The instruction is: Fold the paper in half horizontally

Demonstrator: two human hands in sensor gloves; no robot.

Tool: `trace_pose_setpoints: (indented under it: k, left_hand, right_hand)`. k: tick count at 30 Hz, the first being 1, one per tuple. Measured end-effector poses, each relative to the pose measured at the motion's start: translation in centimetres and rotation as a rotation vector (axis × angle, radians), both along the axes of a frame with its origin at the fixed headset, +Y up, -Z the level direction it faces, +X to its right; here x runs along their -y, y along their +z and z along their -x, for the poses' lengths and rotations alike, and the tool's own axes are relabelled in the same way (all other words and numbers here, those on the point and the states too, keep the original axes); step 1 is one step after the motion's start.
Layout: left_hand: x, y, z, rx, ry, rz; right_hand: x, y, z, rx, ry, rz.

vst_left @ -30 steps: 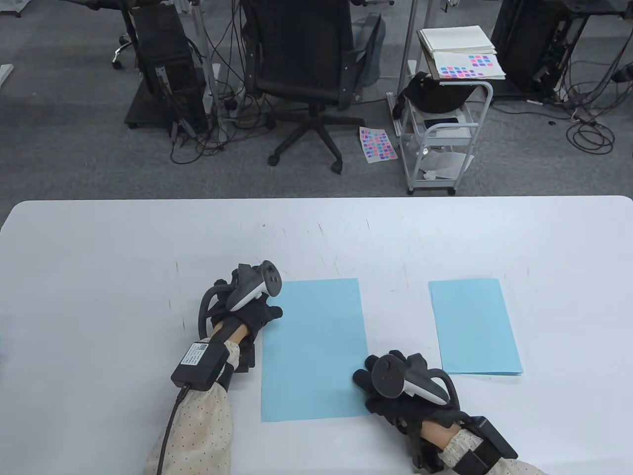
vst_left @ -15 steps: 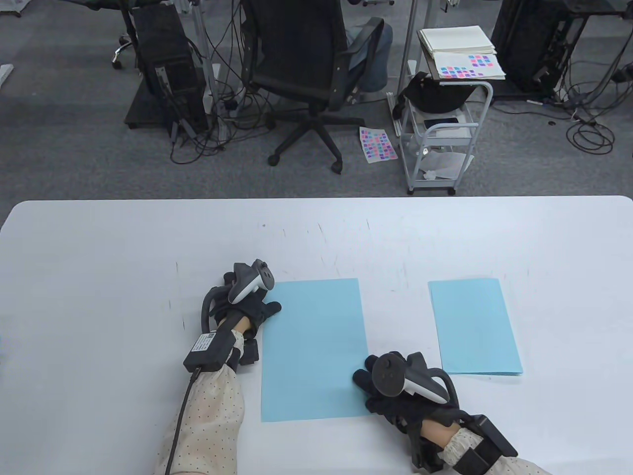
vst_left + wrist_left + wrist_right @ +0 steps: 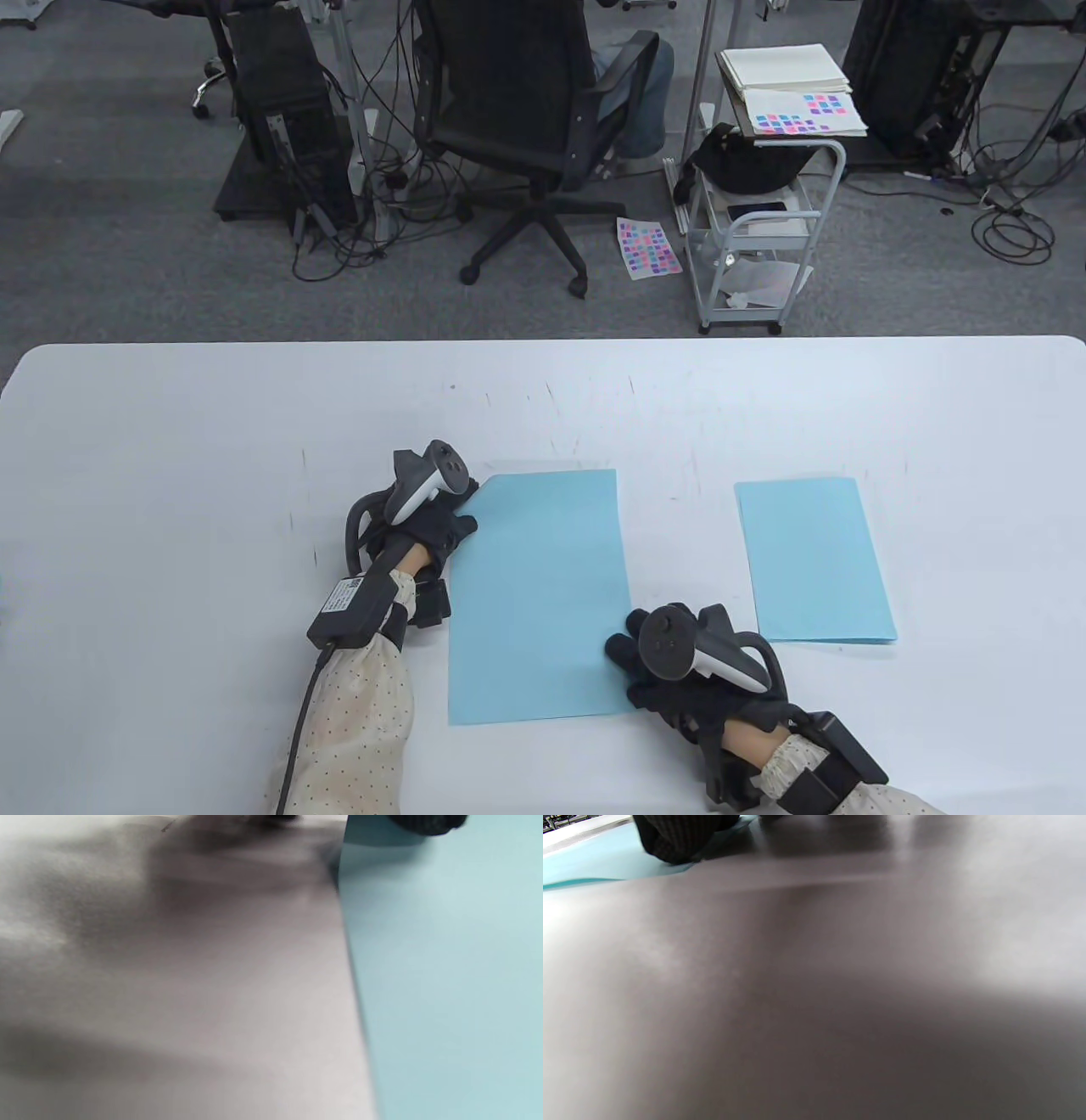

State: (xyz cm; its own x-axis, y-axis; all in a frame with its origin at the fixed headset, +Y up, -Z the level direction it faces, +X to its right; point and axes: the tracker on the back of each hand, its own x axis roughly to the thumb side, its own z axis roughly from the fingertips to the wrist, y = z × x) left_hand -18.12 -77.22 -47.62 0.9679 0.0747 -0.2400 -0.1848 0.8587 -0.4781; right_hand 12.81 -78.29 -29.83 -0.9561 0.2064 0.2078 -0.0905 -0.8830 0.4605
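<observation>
A white, scratched table [image 3: 170,441] stands before a grey carpet with an office chair [image 3: 517,110]. No writing is readable. On the blue paper [image 3: 543,594], the left hand [image 3: 433,522] pinches its far corner; the right hand [image 3: 670,671] presses flat on its near edge.

— How was the light over the table [image 3: 170,424]?

— Even and bright from above; the table view was sharp, with only thin soft shadows beside the gloves and along the far edge of the blue sheet [image 3: 539,594].

— And the wrist cameras?

— Both were blurred and close. The left wrist view showed a dark smear near its top edge; the right wrist view was mostly grey shadow, brightening at its right and left edges.
</observation>
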Motion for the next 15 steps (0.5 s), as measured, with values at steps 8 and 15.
trace_pose_setpoints:
  k: [8,15]
  left_hand:
    - [-1.9,0.5,-0.6,-0.031,0.118,-0.064]
    - [-3.2,2.0,-0.8,-0.006,0.181,-0.238]
  right_hand:
    - [0.0,0.0,0.0,-0.004,0.0,0.004]
    - [0.1,0.0,0.0,-0.003,-0.001,0.006]
